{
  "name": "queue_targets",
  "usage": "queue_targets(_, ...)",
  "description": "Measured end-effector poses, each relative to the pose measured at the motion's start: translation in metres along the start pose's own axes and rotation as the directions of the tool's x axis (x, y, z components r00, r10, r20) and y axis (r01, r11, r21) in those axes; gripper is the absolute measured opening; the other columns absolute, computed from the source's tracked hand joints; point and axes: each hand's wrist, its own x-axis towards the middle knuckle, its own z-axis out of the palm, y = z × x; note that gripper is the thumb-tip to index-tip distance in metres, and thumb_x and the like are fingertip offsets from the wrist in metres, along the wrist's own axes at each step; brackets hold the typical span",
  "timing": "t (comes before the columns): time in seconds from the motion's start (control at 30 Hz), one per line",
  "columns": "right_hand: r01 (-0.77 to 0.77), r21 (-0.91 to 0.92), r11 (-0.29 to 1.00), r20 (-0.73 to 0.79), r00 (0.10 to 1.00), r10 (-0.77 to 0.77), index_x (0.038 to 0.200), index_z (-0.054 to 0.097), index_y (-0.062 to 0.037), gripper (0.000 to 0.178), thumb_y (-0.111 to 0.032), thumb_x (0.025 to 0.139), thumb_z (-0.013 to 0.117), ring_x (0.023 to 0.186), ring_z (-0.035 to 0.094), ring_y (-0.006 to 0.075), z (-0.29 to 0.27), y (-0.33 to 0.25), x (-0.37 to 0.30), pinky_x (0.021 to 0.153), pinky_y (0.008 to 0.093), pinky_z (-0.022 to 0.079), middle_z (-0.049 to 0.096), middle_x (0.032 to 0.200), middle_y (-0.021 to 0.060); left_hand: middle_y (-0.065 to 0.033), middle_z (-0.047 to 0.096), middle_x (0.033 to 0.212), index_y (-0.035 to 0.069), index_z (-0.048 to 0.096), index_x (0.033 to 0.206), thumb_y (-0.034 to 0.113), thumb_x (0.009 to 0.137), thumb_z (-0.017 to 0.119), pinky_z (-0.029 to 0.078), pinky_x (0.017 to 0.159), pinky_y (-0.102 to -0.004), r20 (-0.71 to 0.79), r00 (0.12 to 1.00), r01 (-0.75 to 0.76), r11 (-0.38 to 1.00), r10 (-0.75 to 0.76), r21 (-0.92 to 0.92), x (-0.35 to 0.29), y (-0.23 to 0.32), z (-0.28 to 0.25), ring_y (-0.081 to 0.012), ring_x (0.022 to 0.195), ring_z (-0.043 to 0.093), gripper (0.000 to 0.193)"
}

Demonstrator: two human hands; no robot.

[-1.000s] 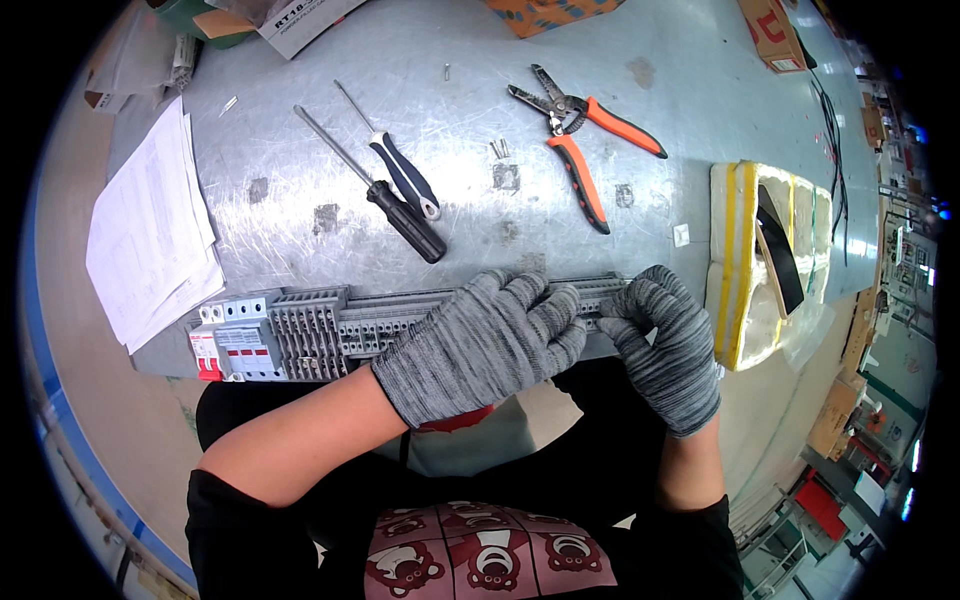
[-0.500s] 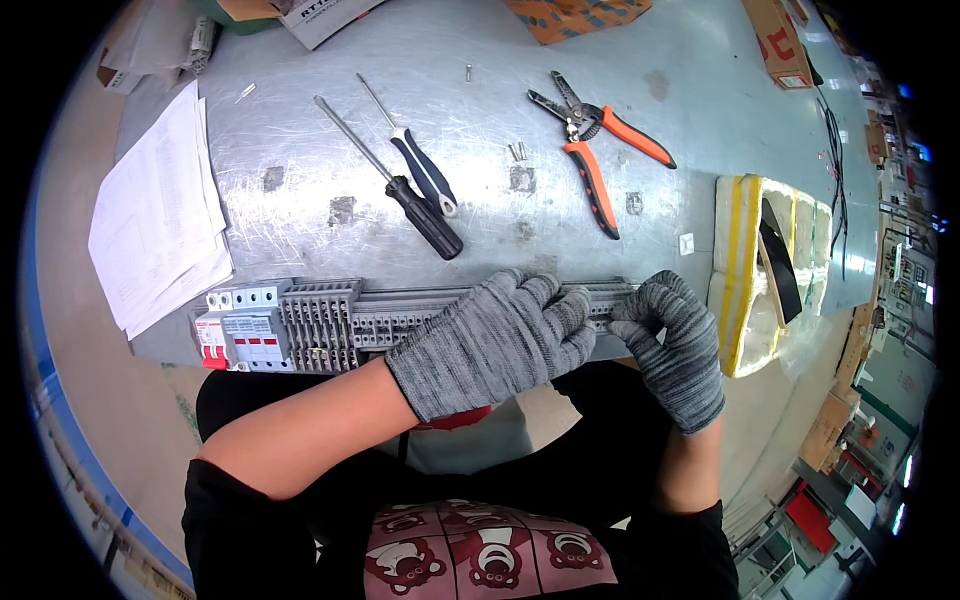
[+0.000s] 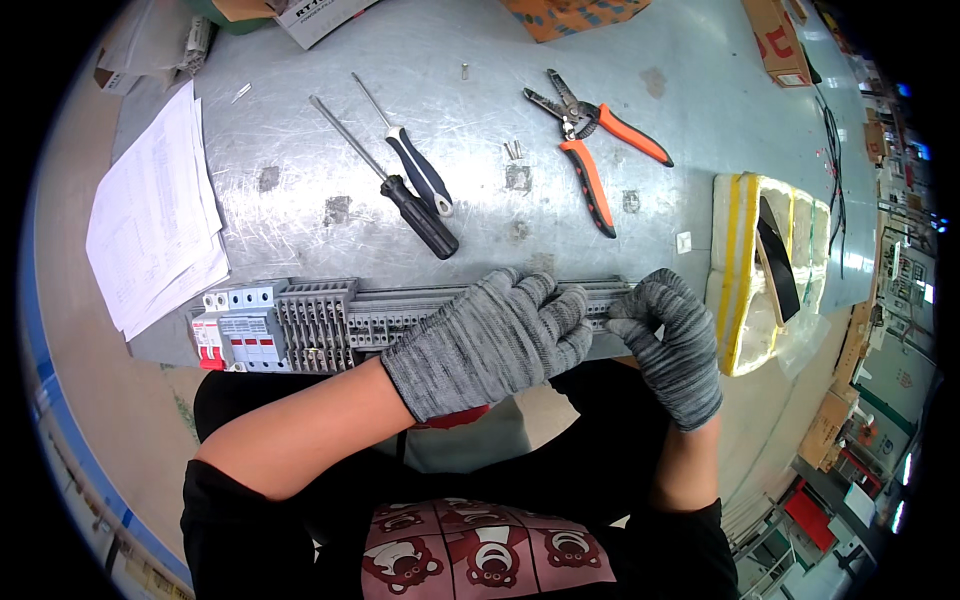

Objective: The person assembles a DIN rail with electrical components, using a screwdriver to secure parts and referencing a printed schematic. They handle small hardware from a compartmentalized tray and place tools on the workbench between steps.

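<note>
A long row of grey terminal blocks lies along the near edge of the table, with a breaker that has a red lever and a light-blue module at its left end. My left hand, in a grey knitted glove, lies over the row with its fingers curled onto it, hiding the middle blocks. At the right end of the row, my gloved right hand is closed in a pinch, thumb and forefinger against the last blocks. Whatever sits between those fingertips is hidden.
Beyond the row lie two screwdrivers, an orange-handled wire stripper and several small metal pieces. Papers lie at left. A foam box with yellow tape stands at right, a dark flat object on it. Cartons line the far edge.
</note>
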Motion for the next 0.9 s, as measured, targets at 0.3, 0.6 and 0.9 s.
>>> queue_targets(0.3, 0.025, -0.019, 0.999, 0.021, 0.999, -0.025, 0.088, 0.066, -0.0003, 0.012, -0.002, 0.079, 0.073, 0.075, 0.059, 0.0265, -0.0013, -0.0036, 0.0026, 0.069, 0.0341, 0.049, 0.058, 0.08, 0.0116, -0.0095, 0.056, 0.131, 0.016, 0.057, 0.125, 0.025, 0.092, 0.046, 0.05, 0.084, -0.0398, -0.011, 1.0, -0.019, 0.999, 0.02, 0.026, -0.0003, -0.001, 0.0049, -0.0267, 0.114, 0.058, 0.037)
queue_targets(0.6, 0.006, 0.002, 1.0, -0.031, 1.0, -0.006, 0.085, 0.069, 0.0001, 0.016, -0.004, 0.073, 0.079, 0.072, 0.055, 0.0163, 0.0023, -0.0008, 0.0019, 0.064, 0.028, 0.046, 0.057, 0.079, 0.0057, -0.0094, 0.056, 0.131, 0.017, 0.057, 0.127, 0.025, 0.092, 0.046, 0.05, 0.085, -0.0404, -0.016, 1.0, -0.011, 1.0, 0.011, 0.019, -0.0015, -0.0007, 0.0069, -0.0267, 0.115, 0.058, 0.037)
queue_targets(0.9, 0.036, 0.007, 0.999, -0.031, 0.999, -0.035, 0.084, 0.068, 0.0, 0.012, -0.001, 0.075, 0.076, 0.069, 0.054, 0.0129, 0.004, 0.0013, 0.0022, 0.061, 0.0261, 0.045, 0.055, 0.078, 0.0039, -0.01, 0.055, 0.133, 0.017, 0.057, 0.128, 0.026, 0.094, 0.045, 0.049, 0.088, -0.0403, 0.024, 1.0, -0.019, 0.999, 0.018, 0.037, -0.0006, -0.0007, 0.0022, -0.0274, 0.118, 0.057, 0.037)
